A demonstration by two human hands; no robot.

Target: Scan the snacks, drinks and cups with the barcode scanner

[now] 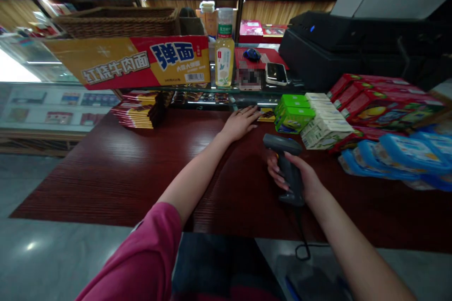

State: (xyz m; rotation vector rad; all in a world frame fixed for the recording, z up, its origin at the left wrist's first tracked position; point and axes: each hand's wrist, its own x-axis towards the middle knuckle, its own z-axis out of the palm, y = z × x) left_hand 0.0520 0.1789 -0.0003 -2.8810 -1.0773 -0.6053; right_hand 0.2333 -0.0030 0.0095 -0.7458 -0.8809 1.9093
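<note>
Desk [158, 169], dark red wood grain; items as I log them over the head camera.
Left hand [240, 123]: one, palm down near the far edge, fingers extended and slightly apart, gripping nothing. At its fingertips, a yellow packet [267, 114] lying flat along the far edge; contact I cannot confirm.
Right hand [308, 176]: one, closed round the handle of a dark grey scanner [290, 169], between the far and near edges, head pointing toward the far edge; cord [302, 249] trailing past the near edge.
Stack of yellow packets [136, 112]: one, by the far left corner.
Right of the flat packet, in order: green boxes [294, 114], pale cartons [326, 122], red boxes [384, 103]. Nearer the near edge than the red boxes: blue-lidded tubs [406, 153].
Beyond the far edge, I list one upright bottle [224, 61].
</note>
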